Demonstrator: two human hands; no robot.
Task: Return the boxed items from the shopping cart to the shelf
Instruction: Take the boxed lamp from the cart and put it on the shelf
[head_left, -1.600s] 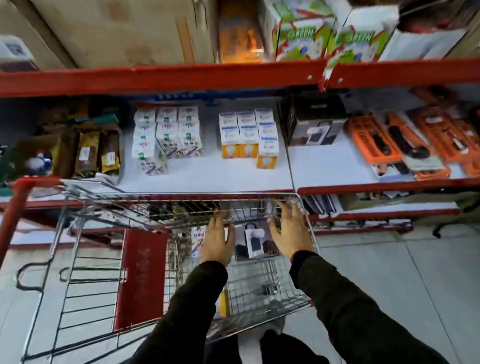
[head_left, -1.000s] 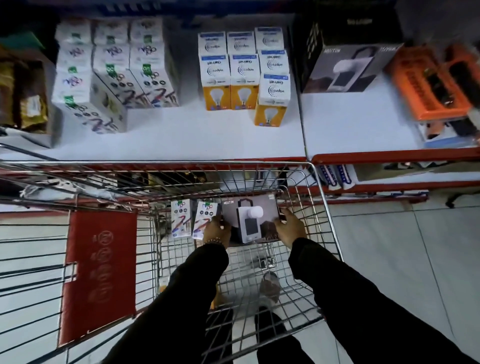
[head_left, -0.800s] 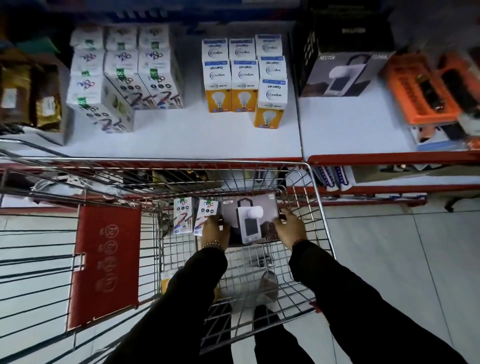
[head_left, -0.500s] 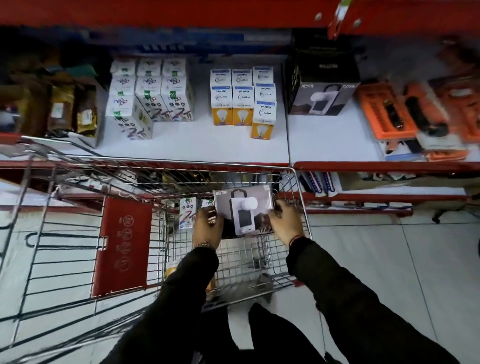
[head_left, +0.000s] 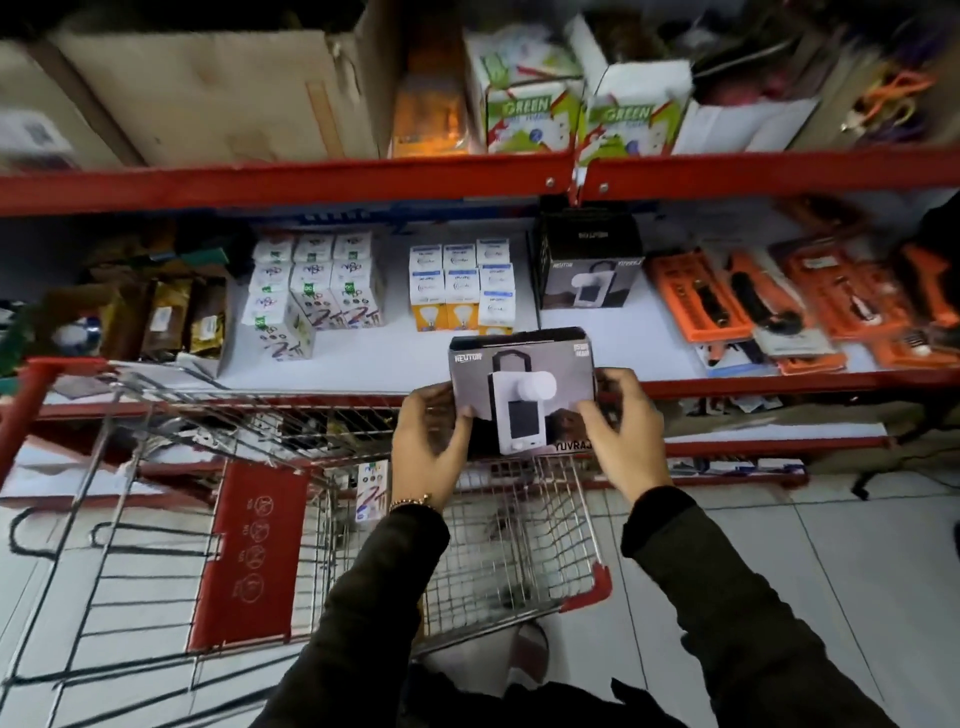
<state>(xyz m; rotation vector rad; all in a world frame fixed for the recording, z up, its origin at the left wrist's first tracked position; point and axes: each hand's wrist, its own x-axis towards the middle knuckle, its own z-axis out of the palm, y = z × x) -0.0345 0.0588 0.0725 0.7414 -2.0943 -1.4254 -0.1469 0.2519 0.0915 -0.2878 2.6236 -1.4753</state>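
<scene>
Both hands, left hand (head_left: 431, 447) & right hand (head_left: 621, 431), grip lantern box (head_left: 522, 387) above cart (head_left: 519, 525); next: set it beside matching box (head_left: 589, 270) on shelf (head_left: 363, 364).

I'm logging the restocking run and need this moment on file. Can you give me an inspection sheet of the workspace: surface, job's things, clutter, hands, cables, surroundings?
Surface: white shelf board with a red front rail, bare at the front.
Job's things: dark lantern box held above the shopping cart; a matching box stands on the shelf; one small white box remains in the cart.
Clutter: white bulb boxes, white-and-orange bulb boxes, orange tool packs.
Hands: left hand and right hand grip the box's opposite sides.
Cables: nothing seen.
Surroundings: cardboard carton and green-printed boxes on the upper shelf; tiled floor.
</scene>
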